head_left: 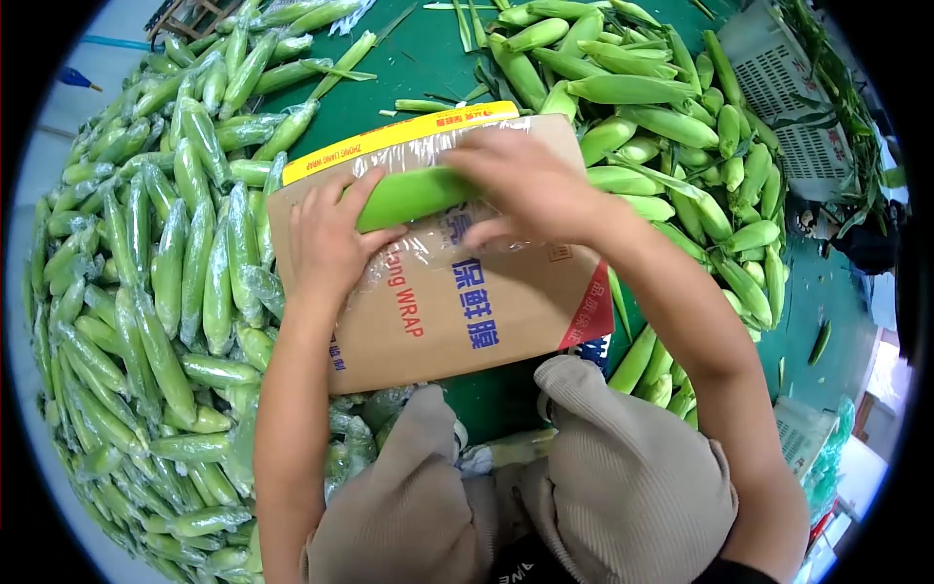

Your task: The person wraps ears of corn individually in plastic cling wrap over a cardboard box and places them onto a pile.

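Green corn (pixel 413 199) between both hands (pixel 324 232) (pixel 533 185), seemingly touching

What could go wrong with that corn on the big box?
The clear film looks wrinkled by the ear of corn, so it might bunch up or tear under the left hand and right hand. The ear might also roll off the cardboard box. And the wrapped corn is heaped, so a bump could make some slide.
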Motion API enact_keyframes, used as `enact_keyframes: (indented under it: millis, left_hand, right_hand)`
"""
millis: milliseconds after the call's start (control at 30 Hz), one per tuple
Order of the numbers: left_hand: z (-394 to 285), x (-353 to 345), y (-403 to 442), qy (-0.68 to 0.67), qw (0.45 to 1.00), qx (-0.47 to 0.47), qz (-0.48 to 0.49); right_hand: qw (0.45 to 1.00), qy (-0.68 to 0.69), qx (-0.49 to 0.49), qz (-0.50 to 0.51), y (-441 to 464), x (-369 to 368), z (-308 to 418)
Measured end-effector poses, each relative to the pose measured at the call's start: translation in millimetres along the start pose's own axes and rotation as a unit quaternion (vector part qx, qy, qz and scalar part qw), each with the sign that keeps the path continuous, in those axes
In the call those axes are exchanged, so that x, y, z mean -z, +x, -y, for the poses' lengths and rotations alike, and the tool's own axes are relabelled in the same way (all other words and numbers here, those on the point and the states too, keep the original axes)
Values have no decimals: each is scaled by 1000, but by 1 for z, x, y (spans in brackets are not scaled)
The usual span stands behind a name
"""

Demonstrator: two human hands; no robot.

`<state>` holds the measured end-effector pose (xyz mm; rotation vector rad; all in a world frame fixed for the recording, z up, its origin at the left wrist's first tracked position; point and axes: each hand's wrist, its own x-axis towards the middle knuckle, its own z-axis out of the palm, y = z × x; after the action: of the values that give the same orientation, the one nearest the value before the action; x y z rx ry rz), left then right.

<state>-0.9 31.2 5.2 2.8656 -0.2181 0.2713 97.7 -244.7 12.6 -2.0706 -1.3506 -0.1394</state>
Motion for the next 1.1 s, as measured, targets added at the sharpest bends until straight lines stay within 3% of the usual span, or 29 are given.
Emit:
enact_keyframes:
  millis: [33,67,133,233,333,367,400,467,500,533,600,633,733,800,867,900,1000,1067,1100]
  left_hand:
    - [-3,4,1,-1,999,35,18]
    - [-5,8,-1,-9,999,41,34]
    - [-8,12,2,-18,997,50,54]
    - [-8,9,3,-16,998,37,48]
    - [-4,12,4,-37,997,29,66]
    - [-2,14,6,-29,998,18,59]
    - [-4,14,3,-22,998,15,56]
    - [-7,11,-7,-33,996,14,78]
    - [-6,9,-3,-45,995,16,89]
    - [-3,11,-1,-54,994,22,95]
    - [2,10,-10,-90,996,-5,10]
    - [5,9,-15,-106,994,-22,-30]
    - [1,17,-60,-131,966,166,-146]
    - [-9,13,-79,-55,981,181,-30]
    - [-9,7,-73,-31,982,174,64]
    - [3,-7,-71,-56,991,125,-9]
    - [20,-19,-72,-76,978,145,-126]
    - [18,-11,-87,-222,921,259,-187]
    - [14,-6,-99,-292,879,312,-212]
  right_hand:
    - [998,-4,-53,-15,-22,26,5]
    - [998,11,-41,-46,-44,42,-3]
    - [988,-21,-96,118,-70,40,-6]
    - [987,-89,-100,91,-78,7,-14]
    - [990,85,-81,-81,-106,2,-11]
    - [965,41,-129,-224,-104,-2,-3]
    - [937,120,-227,-237,-103,2,1]
    - [939,91,-253,-216,-72,-13,12]
    - [951,104,-217,-196,-53,-31,6]
    - [985,35,-151,-70,-27,-28,15]
    - [990,-121,-75,19,-1,-35,23]
    - [989,-118,-84,27,2,-40,20]
    - [986,-120,-106,35,5,-47,-1]
    - [983,-112,-140,40,-4,-51,6]
    - [983,-99,-150,-24,-3,-53,11]
    - [981,-95,-163,-35,-3,-51,15]
    - [972,-108,-209,4,-7,-34,34]
    - [967,-134,-206,73,-19,-18,39]
    - [975,-139,-154,84,-27,-15,37]
